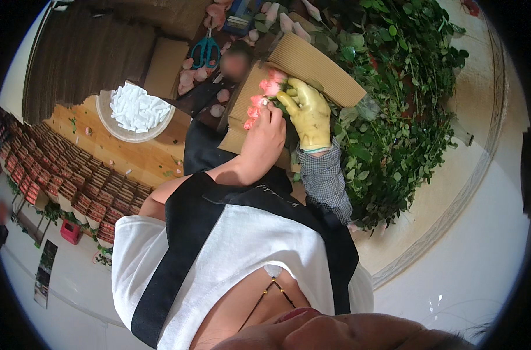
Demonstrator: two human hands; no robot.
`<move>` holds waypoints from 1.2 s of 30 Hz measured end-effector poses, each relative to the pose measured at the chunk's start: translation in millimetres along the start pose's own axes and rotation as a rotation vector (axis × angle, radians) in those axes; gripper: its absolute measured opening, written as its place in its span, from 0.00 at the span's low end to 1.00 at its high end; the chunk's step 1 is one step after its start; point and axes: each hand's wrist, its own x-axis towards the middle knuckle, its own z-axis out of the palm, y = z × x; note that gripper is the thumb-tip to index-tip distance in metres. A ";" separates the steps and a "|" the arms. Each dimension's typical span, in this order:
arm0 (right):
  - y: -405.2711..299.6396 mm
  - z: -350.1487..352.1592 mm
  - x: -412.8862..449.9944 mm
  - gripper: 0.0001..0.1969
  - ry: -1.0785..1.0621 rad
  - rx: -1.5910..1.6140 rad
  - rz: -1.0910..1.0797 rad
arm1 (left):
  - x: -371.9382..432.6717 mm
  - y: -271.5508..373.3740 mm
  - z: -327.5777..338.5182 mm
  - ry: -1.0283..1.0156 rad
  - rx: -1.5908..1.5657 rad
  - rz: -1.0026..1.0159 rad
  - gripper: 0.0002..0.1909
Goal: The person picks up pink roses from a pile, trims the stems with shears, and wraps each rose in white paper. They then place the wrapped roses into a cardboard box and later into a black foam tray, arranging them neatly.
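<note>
My left hand (265, 133), bare, pinches a small white piece (265, 101) between its fingertips, at the heads of several pink roses (270, 87). The roses lie in a slanting row on corrugated cardboard (243, 98) in front of me. Just right of them is my right hand (307, 109) in a yellow rubber glove, its fingers curled and its thumb apart beside the upper blooms. Whether it grips a rose stem cannot be seen. A raised flap of ribbed cardboard (320, 68) stands beyond the gloved fingers. The rose stems are mostly hidden.
To the left, a clear plastic bowl (136, 139) holds many white pieces (138, 109). Teal-handled scissors (205, 51) lie among loose petals (187, 78). Leafy green stems (392, 131) are heaped at the right. Rows of cardboard-wrapped pink roses (73, 175) cover the floor at the far left.
</note>
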 end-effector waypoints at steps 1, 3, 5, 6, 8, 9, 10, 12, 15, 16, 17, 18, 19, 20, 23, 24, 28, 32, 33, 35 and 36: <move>-1.1 -1.8 -0.7 0.17 0.004 -0.044 -0.035 | 1.5 -2.0 -5.3 -0.051 0.076 0.066 0.20; -5.9 -6.8 -2.0 0.17 0.014 -0.127 -0.099 | 4.5 -6.9 -17.7 -0.152 0.235 0.202 0.21; 1.4 -6.9 -1.0 0.17 0.043 -0.147 -0.147 | 6.6 -4.6 -10.3 -0.087 -0.051 0.033 0.20; 4.5 -7.7 -0.5 0.17 0.048 -0.132 -0.163 | 6.9 -3.0 -5.0 -0.060 -0.191 -0.040 0.19; 11.9 -5.0 -0.6 0.16 0.072 -0.087 -0.178 | 8.6 1.0 -2.2 -0.056 -0.068 -0.022 0.17; 12.7 -6.2 -2.4 0.17 0.059 -0.106 -0.187 | 8.2 2.2 0.8 -0.051 -0.002 -0.015 0.15; 12.8 -9.7 -4.7 0.18 0.045 -0.124 -0.191 | 7.7 1.7 4.6 0.029 0.098 0.022 0.13; 15.8 -8.1 -10.0 0.19 0.075 -0.245 -0.185 | 9.2 -0.1 4.9 -0.002 0.040 0.068 0.13; 9.4 -3.9 -3.0 0.17 0.065 -0.274 -0.193 | 7.0 -1.4 0.3 0.006 -0.039 0.057 0.14; 9.9 -1.7 -3.8 0.17 0.086 -0.199 -0.170 | 6.3 -1.6 -1.2 0.019 -0.072 0.056 0.15; 10.4 1.0 -4.7 0.17 0.106 -0.125 -0.151 | 5.6 -2.4 -1.5 0.016 -0.102 0.059 0.16; 10.2 3.9 -4.7 0.17 0.119 -0.050 -0.142 | 4.1 -3.4 -1.8 0.016 -0.131 0.049 0.17; 8.2 4.6 -5.2 0.17 0.125 -0.041 -0.145 | 2.8 -4.8 -3.1 0.017 -0.160 0.036 0.19; 6.9 4.7 -6.8 0.17 0.130 -0.035 -0.146 | 1.8 -10.7 -5.8 0.041 -0.303 0.062 0.19; -0.2 -3.5 -19.0 0.18 0.171 -0.167 -0.159 | 9.1 -52.2 -46.5 -0.028 -0.788 -0.017 0.16; 3.5 4.8 -15.1 0.18 0.163 -0.153 -0.182 | 3.5 -83.2 -38.4 0.170 -0.750 -0.013 0.14; 1.1 1.7 -16.0 0.19 0.090 -0.090 -0.084 | -10.8 -194.2 -14.5 0.172 -0.336 -0.611 0.18; 5.6 3.3 -16.3 0.17 0.095 -0.096 -0.131 | -43.4 -256.8 64.3 0.064 0.087 -0.525 0.29; 6.4 3.5 -16.1 0.17 0.097 -0.115 -0.143 | -44.6 -255.7 68.5 0.063 0.075 -0.529 0.31; 8.3 5.5 -15.7 0.16 0.121 -0.142 -0.155 | -43.6 -259.5 75.1 0.070 0.055 -0.579 0.35; 9.1 6.1 -15.9 0.15 0.132 -0.155 -0.164 | -40.8 -263.4 74.2 0.081 0.048 -0.627 0.36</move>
